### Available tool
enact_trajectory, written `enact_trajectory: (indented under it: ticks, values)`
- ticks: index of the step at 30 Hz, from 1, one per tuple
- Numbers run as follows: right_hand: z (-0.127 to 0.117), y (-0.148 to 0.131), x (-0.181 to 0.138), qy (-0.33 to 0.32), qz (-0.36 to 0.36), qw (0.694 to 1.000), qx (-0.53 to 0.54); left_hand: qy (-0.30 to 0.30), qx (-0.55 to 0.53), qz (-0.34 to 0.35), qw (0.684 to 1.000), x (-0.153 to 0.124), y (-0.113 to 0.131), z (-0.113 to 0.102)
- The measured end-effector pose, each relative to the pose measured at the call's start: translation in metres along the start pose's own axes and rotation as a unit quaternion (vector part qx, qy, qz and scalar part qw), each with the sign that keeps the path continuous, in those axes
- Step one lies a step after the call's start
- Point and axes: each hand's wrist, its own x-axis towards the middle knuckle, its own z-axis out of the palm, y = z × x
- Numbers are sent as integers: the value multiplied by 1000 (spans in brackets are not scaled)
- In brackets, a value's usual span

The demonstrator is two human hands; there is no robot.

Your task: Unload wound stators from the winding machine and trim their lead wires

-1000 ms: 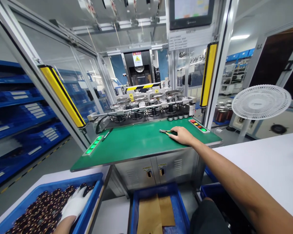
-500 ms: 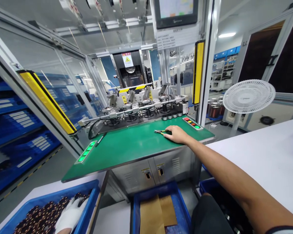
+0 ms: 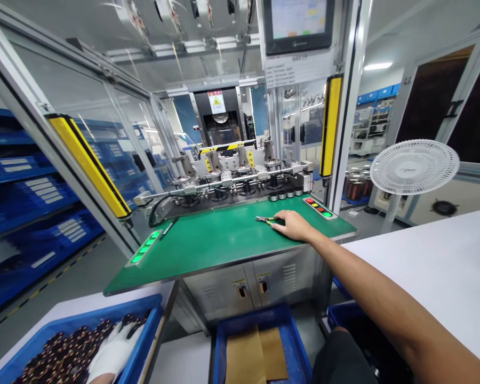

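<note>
My right hand, bare, rests on the green mat with its fingers round the handles of small pliers. The metal jaws point left and the grips look green-yellow; my palm hides the rest. At the lower left, my left hand wears a white glove and lies with fingers spread over many copper-wound parts inside a blue bin. Whether a part is under its fingertips I cannot see.
Behind the mat stands a machine fixture with several upright stations. Several metal cylinders line up before it. Button panels flank the mat, and a black pen lies left. A blue crate holds cardboard below. A white fan stands right.
The whole view has shifted slightly, with the machine now a little lower and further right. The right hand keeps the pliers in place; the left glove's fingers look somewhat more spread.
</note>
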Motion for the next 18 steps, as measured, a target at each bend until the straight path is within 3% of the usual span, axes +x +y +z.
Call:
enact_trajectory:
  ticks: [10, 18]
  values:
    - [-2, -3, -2, -1, -5, 1000, -1, 28, -99, -45, 994, -1, 1, 3]
    - [-1, -1, -2, 6, -9, 1000, -5, 17, -109, -45, 993, 2, 1, 7]
